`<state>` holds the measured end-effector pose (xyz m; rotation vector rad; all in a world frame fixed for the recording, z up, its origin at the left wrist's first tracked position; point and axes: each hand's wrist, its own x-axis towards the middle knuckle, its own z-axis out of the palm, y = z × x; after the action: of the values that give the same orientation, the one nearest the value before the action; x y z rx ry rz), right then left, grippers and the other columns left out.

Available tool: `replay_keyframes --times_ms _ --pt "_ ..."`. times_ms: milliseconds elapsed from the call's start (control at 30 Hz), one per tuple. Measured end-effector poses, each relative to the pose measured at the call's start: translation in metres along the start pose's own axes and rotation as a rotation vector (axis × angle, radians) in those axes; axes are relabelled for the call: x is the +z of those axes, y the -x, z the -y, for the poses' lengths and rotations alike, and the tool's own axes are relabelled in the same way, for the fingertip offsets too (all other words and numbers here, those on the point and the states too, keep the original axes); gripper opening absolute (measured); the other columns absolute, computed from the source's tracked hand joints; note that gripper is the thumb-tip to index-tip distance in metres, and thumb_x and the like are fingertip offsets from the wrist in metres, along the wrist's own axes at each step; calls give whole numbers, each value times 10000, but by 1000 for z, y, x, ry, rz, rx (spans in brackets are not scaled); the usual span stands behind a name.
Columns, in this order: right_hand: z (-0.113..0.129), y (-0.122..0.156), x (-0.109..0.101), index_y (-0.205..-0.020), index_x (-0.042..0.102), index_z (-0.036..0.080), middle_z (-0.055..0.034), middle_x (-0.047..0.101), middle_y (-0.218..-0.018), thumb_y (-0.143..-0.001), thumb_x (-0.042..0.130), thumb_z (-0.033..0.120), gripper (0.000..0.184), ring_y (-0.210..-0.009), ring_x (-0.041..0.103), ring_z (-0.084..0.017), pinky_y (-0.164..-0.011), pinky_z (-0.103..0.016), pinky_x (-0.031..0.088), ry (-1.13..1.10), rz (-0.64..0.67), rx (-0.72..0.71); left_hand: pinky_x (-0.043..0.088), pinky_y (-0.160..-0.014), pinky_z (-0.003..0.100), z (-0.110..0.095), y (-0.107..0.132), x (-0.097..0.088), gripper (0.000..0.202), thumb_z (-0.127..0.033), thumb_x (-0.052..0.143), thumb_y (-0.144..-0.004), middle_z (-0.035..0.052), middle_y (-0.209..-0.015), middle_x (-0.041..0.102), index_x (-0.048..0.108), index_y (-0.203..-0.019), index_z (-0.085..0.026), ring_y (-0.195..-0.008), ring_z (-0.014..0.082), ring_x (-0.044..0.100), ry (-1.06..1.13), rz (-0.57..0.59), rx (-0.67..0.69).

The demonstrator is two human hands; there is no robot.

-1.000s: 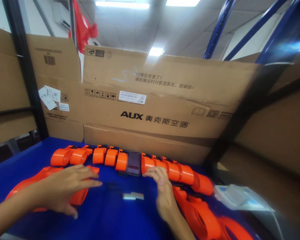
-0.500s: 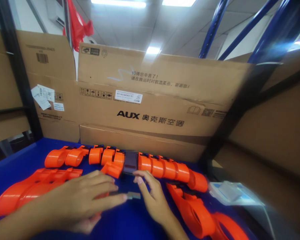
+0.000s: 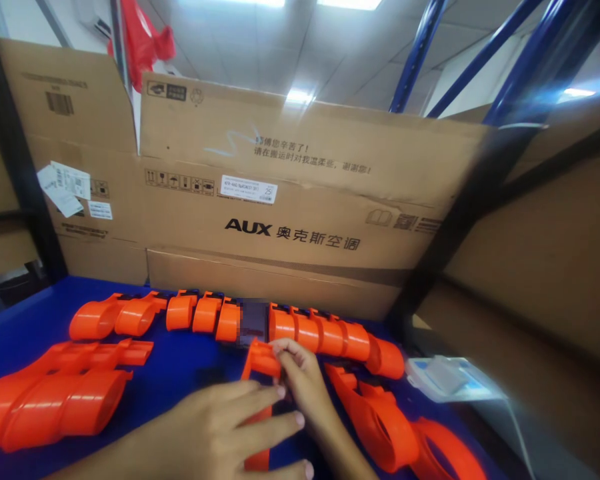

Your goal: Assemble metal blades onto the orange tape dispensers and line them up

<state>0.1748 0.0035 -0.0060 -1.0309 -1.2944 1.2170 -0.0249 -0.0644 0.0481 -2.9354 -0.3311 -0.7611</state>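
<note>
My left hand (image 3: 220,430) is wrapped round the lower part of an orange plastic piece (image 3: 260,363) held upright over the blue table (image 3: 180,367). My right hand (image 3: 300,380) pinches the upper end of that same piece with its fingertips. A small dark part sits between the two hands, mostly hidden. Behind them a row of orange plastic pieces (image 3: 320,337) lies side by side along the cardboard, with a dark blurred block (image 3: 253,322) in its middle.
More orange pieces lie stacked at the left (image 3: 55,400) and at the right front (image 3: 395,433). A clear plastic bag (image 3: 445,377) lies at the right. Large AUX cardboard boxes (image 3: 290,200) wall the back; black shelf posts and blue beams stand on both sides.
My left hand left the stack at the left, came across to the middle and took up an orange piece. My right hand moved from the row to grip the piece's top.
</note>
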Motion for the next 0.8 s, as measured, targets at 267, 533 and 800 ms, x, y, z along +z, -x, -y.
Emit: replay_keyframes --times_ms 267,533,800 --pt "5 1 -3 -877 649 190 62 535 -516 -806 691 531 351 -379 385 -73 -372 -174 263 -110 -138 6 412 -1098 524 15 -8 25 621 -501 624 -887 132 -1548 443 464 -1457 -312 -1360 349 472 545 -463 -707" --pt "2 1 0 -924 596 203 41 584 -564 -885 577 611 410 -393 454 -101 -383 -195 341 -6 -76 -5 504 -626 265 51 -29 56 313 -502 724 -805 41 -742 719 721 -804 -188 -687 197 672 1381 -586 -1008" --pt "13 11 -4 -802 641 221 -24 657 -791 -837 568 182 89 -790 595 -210 -769 -326 457 916 182 -327 386 -433 202 87 -4 66 349 -503 790 -715 -10 -625 658 644 -723 -185 -433 91 521 1385 -975 -1167"
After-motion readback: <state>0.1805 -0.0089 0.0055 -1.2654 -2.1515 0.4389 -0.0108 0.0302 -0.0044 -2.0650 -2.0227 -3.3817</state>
